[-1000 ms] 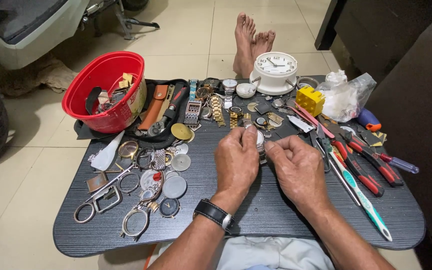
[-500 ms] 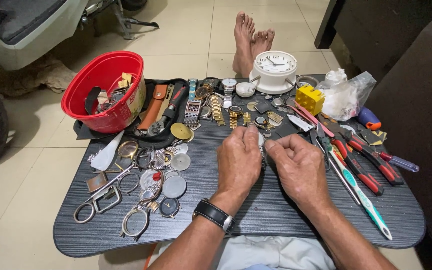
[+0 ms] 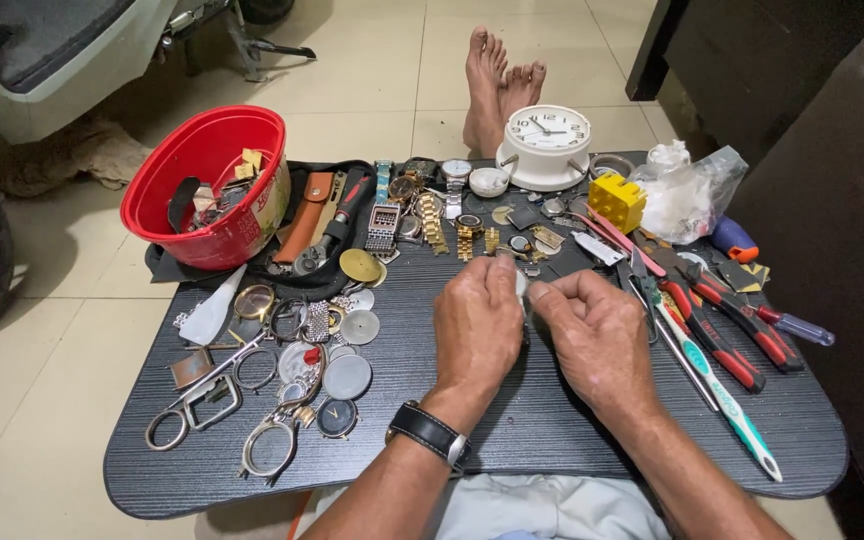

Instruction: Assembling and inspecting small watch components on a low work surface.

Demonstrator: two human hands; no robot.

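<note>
Both hands meet over the middle of the dark wood-grain lap table (image 3: 552,450). The left hand (image 3: 477,325), with a black-strapped wristwatch (image 3: 430,433) on its wrist, and the right hand (image 3: 592,335) pinch a small pale, silvery piece (image 3: 522,287) between their fingertips; it is mostly hidden, so its shape and long axis cannot be told. The fingers are curled narrow around it, touching, both hands equally near. A white-and-teal toothbrush (image 3: 717,385) and red-handled pliers (image 3: 722,335) lie just right of the right hand; loose round watch cases and rings (image 3: 337,350) lie to the left.
</note>
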